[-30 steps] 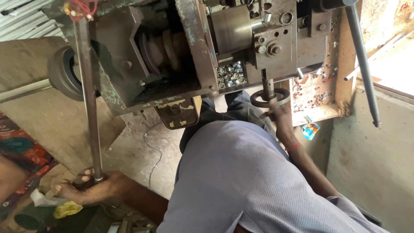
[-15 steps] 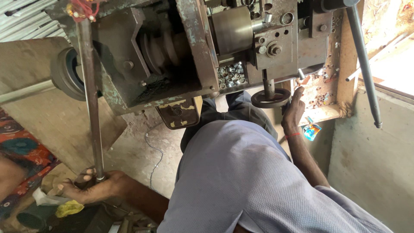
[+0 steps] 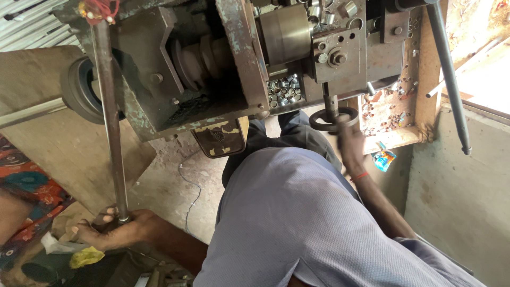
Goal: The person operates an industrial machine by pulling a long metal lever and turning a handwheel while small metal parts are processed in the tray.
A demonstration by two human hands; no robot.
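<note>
Two bare hands are seen at an old metal machine. A long steel lever rod is gripped at its lower end by the left hand, fingers wrapped closed around it; its long axis runs nearly upright, from the machine's top down toward the floor. A small dark handwheel under the machine is met by the right hand, blurred, so its grip cannot be told.
</note>
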